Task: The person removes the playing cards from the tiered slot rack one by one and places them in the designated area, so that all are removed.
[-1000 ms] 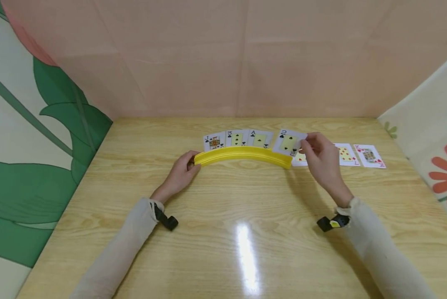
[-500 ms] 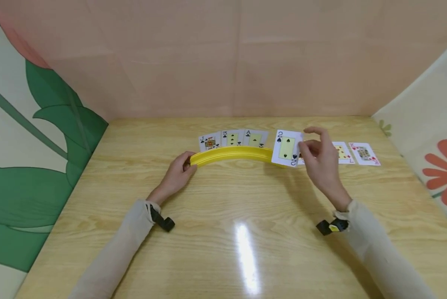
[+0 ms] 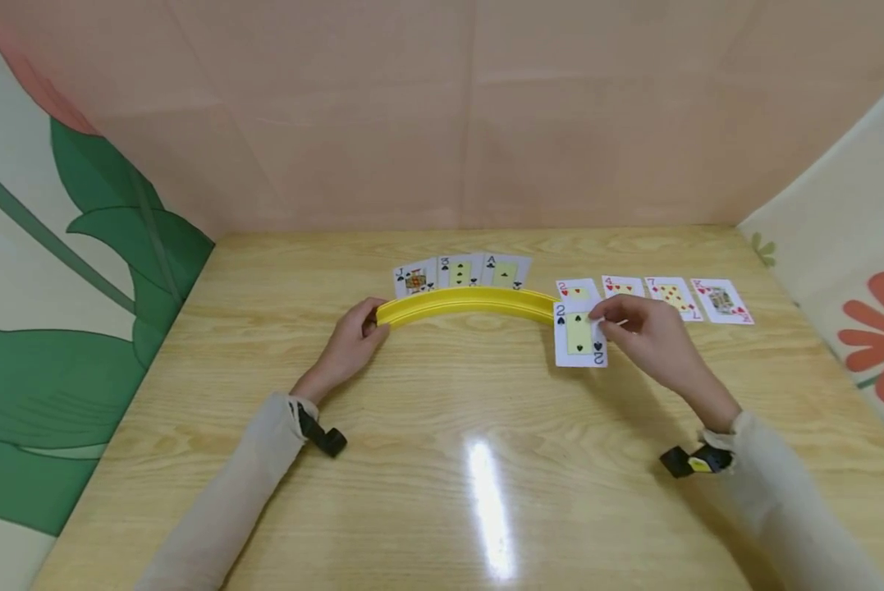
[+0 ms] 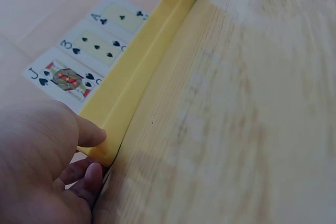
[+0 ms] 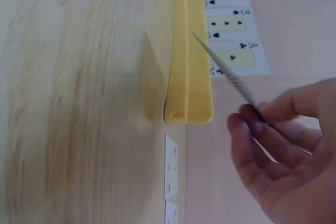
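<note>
A curved yellow card holder stands on the table, with a jack of spades, a three of spades and an ace of clubs upright in its slot. My left hand grips the holder's left end, thumb in front and fingers behind. Thumb and fingers of my right hand pinch the two of spades by its right edge. That card is in front of the holder's right end, its face toward the head camera. In the right wrist view the card shows nearly edge-on.
Right of the holder, red-suit cards lie face up in a row: a two, a four, a seven and a king. A pink cloth hangs behind the wooden table.
My right hand has drawn the two of spades from the holder's right end toward me and slightly right, uncovering the red two and four. The left hand keeps its grip.
</note>
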The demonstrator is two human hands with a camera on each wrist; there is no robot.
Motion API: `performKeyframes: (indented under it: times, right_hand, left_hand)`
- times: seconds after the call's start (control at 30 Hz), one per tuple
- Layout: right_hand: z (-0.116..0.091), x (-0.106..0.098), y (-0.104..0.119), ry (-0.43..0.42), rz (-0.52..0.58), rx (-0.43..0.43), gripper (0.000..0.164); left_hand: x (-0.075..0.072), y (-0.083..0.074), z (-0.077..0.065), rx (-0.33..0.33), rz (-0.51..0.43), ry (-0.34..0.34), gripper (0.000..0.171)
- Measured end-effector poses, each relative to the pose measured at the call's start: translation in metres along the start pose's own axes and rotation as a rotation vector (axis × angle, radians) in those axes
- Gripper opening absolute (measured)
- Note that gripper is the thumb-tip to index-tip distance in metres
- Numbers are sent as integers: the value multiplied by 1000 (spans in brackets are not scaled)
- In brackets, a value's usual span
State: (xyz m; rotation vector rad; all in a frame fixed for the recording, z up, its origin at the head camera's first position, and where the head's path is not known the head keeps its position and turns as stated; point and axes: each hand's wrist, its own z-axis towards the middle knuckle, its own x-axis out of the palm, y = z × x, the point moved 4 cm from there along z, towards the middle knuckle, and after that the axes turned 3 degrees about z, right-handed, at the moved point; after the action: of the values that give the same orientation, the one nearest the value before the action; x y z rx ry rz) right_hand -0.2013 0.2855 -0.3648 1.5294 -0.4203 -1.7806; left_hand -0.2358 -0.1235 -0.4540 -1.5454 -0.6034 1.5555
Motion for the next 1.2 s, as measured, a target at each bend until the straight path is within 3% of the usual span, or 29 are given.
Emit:
performKeyframes:
  times: [0.4, 0.67, 0.8, 1.2]
  right_hand:
    - [1, -6, -32, 265, -43, 45, 15]
    - [1, -4, -51, 322, -127, 31, 18]
    - [0, 1, -51, 345, -160, -4, 21]
    - [1, 7, -49, 384, -200, 27, 25]
  left_hand:
    - [0, 2, 1, 3, 5, -5, 32]
    - [0, 0, 0, 9, -8, 1, 33]
    - [0, 0, 0, 7, -6, 0, 33]
    - [1, 2, 1, 14, -1, -8, 32]
